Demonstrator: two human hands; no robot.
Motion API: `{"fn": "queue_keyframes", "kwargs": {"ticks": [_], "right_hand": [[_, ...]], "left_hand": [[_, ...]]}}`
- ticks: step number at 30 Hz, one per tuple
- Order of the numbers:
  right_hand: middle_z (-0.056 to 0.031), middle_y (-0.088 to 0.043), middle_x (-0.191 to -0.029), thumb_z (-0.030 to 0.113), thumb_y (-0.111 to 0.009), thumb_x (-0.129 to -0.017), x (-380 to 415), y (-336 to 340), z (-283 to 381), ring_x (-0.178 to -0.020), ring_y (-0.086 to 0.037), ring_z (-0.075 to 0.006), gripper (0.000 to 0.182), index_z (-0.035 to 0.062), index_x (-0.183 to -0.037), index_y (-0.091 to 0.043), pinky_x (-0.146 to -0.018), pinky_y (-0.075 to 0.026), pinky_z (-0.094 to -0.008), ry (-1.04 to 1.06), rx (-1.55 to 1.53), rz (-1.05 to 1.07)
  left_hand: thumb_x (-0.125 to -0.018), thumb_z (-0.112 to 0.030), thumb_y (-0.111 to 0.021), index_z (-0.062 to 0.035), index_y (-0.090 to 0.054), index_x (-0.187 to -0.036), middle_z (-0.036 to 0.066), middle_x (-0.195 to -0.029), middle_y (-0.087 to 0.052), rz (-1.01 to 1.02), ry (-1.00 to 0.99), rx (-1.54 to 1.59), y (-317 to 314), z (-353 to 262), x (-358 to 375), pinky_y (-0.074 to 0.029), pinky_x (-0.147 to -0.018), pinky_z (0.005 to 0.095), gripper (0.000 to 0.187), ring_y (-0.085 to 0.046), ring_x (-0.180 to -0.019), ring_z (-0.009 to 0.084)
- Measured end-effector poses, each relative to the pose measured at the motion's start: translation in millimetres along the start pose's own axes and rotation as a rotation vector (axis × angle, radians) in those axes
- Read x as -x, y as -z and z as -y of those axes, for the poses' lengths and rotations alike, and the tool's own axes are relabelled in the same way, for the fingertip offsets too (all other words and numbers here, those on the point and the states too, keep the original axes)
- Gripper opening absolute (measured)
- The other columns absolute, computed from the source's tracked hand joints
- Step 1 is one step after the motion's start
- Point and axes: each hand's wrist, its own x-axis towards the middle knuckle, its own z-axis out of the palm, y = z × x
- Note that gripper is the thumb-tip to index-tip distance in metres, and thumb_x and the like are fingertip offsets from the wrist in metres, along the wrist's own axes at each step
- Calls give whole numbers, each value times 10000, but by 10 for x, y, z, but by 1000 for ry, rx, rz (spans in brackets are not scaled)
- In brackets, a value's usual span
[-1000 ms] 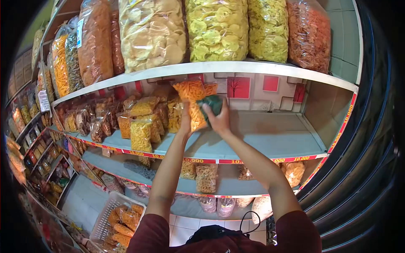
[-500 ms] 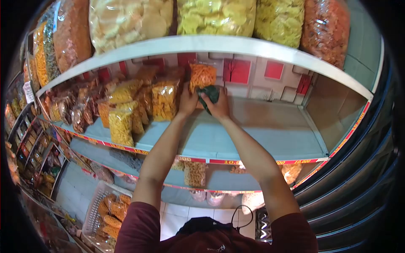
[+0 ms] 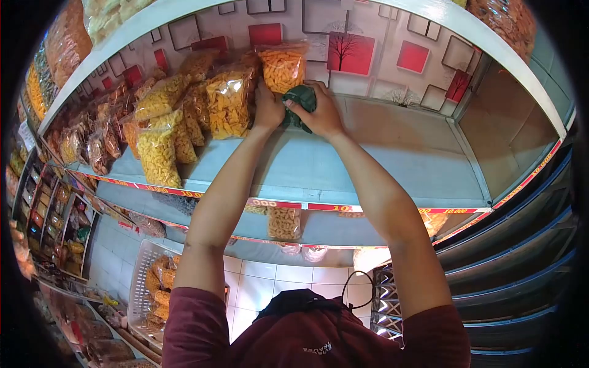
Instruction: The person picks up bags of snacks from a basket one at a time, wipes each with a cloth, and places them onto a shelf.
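Both my arms reach onto a blue-grey shelf [image 3: 380, 165]. My right hand [image 3: 322, 110] is closed on a crumpled dark green cloth [image 3: 300, 101]. Beside it on the left, my left hand [image 3: 269, 107] rests against the lower side of a clear bag of orange snacks [image 3: 282, 70] near the back wall. Its fingers are mostly hidden behind the bag and cloth, so its grip cannot be made out. Just left of this hand stands a bag of yellow-orange chips [image 3: 228, 104].
More snack bags [image 3: 158, 153] crowd the shelf's left part. Large bags [image 3: 503, 21] sit on the shelf above. Below, a white basket [image 3: 140, 276] holds orange snack bags at the lower left. A metal shutter [image 3: 509, 264] stands at the right.
The view has shifted, showing more of the back wall and less of the upper shelf. Both hands remain close together by the orange snack bag, with the green cloth still in my right hand.
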Motion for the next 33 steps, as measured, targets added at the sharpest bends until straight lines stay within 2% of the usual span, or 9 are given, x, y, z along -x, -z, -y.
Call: {"fn": "queue_keyframes", "kwargs": {"ticks": [4, 6, 16, 22, 25, 28, 30, 31, 33], "right_hand": [[-203, -572, -1279, 488, -780, -792, 10, 60, 35, -1192, -569, -365, 743, -41, -1262, -552, -1019, -447, -417, 4, 23, 32], [-205, -558, -1276, 513, -785, -766, 1, 62, 26, -1167, -592, -370, 805, -52, -1278, -526, -984, -483, -425, -12, 22, 53], [-212, -654, -1083, 518, -786, -755, -11, 30, 80, -978, -669, -401, 640, 7, -1074, -570, -817, -539, -475, -108, 174, -65], [-192, -702, -959, 476, -793, -791, -48, 51, 177, -902, -697, -384, 575, 28, -1077, -575, -781, -542, -436, -84, 108, -158], [-187, -702, -1001, 434, -777, -828, -62, 7, 175, -929, -699, -365, 590, 46, -1176, -500, -808, -537, -435, -14, 3, -220], [-204, -686, -1059, 431, -737, -871, -77, -23, 286, -973, -694, -349, 568, 49, -1204, -480, -843, -526, -427, 32, -113, -276], [-218, -638, -1085, 454, -682, -903, -107, -36, 349, -980, -656, -349, 634, 20, -1276, -410, -856, -504, -423, 36, -105, -194], [-211, -632, -1072, 444, -656, -925, -142, -115, 207, -967, -653, -331, 596, 13, -1260, -417, -856, -501, -415, 74, -242, -156], [-191, -622, -1036, 415, -610, -964, -192, -300, 495, -937, -643, -296, 505, 14, -1224, -444, -850, -496, -398, 186, -315, -110]], "left_hand": [[-894, -42, -529, 126, -106, -1504, 412, -1425, -289, -68, -68, -66, 73, -189, 60, -263, -1138, 542, 761, -311, -1330, 560], [-880, -22, -543, 118, -117, -1507, 411, -1425, -279, -70, -59, -55, 117, -294, 97, -265, -1136, 547, 770, -310, -1328, 564], [-833, 14, -582, 98, -177, -1500, 364, -1434, -273, -133, -129, -183, 218, -532, 137, -304, -1136, 521, 786, -318, -1329, 554], [-841, 6, -595, 13, -407, -1427, 307, -1427, -340, -161, -330, -236, 290, -659, 103, -346, -1106, 500, 616, -363, -1319, 497], [-893, -69, -579, -35, -527, -1338, 268, -1353, -447, -203, -397, -89, 371, -746, 91, -373, -1070, 495, 449, -433, -1266, 466], [-943, -154, -545, -55, -566, -1288, 247, -1267, -519, -148, -317, -7, 491, -969, 139, -392, -1041, 493, 359, -493, -1201, 449], [-964, -217, -557, 5, -579, -1232, 220, -1136, -583, -151, -386, 148, 662, -1227, 286, -430, -981, 451, 349, -557, -1082, 409], [-955, -238, -580, 3, -572, -1243, 220, -1152, -576, -102, -389, 138, 817, -1331, 386, -431, -985, 448, 375, -556, -1095, 406], [-931, -274, -629, -4, -552, -1273, 218, -1182, -563, -75, -393, 112, 1199, -1459, 549, -433, -995, 443, 442, -554, -1119, 402]]}}
